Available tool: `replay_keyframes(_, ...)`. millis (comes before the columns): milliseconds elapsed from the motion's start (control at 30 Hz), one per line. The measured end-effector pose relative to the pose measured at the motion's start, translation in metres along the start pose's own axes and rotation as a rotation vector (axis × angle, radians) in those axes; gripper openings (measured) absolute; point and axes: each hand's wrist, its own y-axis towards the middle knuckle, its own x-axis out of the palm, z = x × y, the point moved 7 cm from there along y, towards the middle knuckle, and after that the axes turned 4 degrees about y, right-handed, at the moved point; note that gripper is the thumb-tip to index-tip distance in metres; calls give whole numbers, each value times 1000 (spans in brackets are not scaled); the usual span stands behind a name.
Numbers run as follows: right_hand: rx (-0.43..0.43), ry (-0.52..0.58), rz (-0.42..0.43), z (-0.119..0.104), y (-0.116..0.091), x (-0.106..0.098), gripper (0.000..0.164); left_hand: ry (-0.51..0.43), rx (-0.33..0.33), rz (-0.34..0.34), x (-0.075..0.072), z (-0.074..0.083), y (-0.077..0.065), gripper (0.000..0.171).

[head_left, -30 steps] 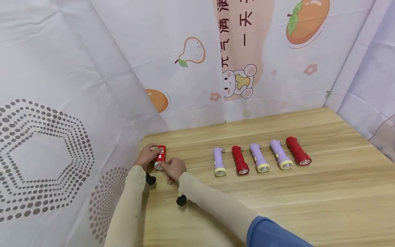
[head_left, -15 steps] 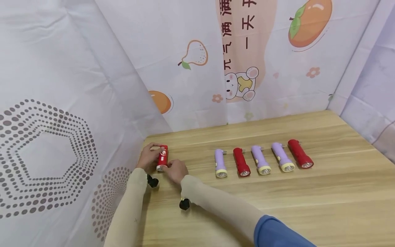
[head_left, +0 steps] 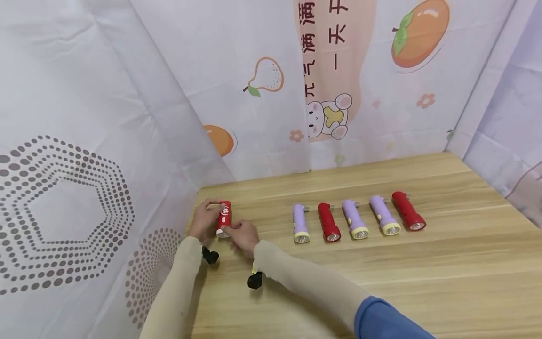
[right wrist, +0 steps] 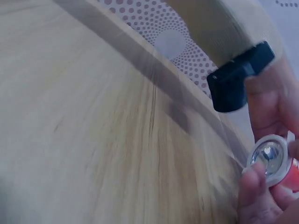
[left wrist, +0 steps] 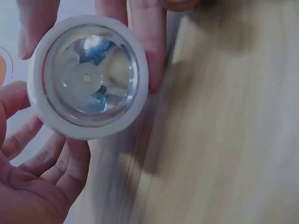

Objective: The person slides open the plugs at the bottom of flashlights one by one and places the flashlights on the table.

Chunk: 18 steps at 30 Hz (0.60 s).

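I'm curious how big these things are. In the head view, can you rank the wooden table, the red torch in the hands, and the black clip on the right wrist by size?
1. Wooden table, by far the largest.
2. Red torch, held by the left hand and right hand.
3. Black clip, a little smaller than the torch, though it is nearer the camera, so this is unsure.

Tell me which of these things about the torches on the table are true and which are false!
1. Both hands hold one red flashlight. True: the left hand and the right hand are both on it.
2. Five more flashlights lie in a row on the wooden table. True: three purple, two red.
3. The flashlight at the far right end of the row is purple. False: it is red.
4. The held flashlight's rim is yellow. False: the left wrist view shows a white rim round the lens.
5. The held flashlight lies in the middle of the row. False: it is apart from the row, near the dotted curtain.
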Motion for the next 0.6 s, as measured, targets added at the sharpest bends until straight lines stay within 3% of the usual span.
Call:
replay_keyframes(333, 4, 35, -37, -3, -11, -13, 41, 82, 52, -4, -2, 9, -20, 46)
replay_keyframes(600, -22, -15, -50, -2, -23, -35, 35, -3, 54, -55, 15, 15, -34, 52)
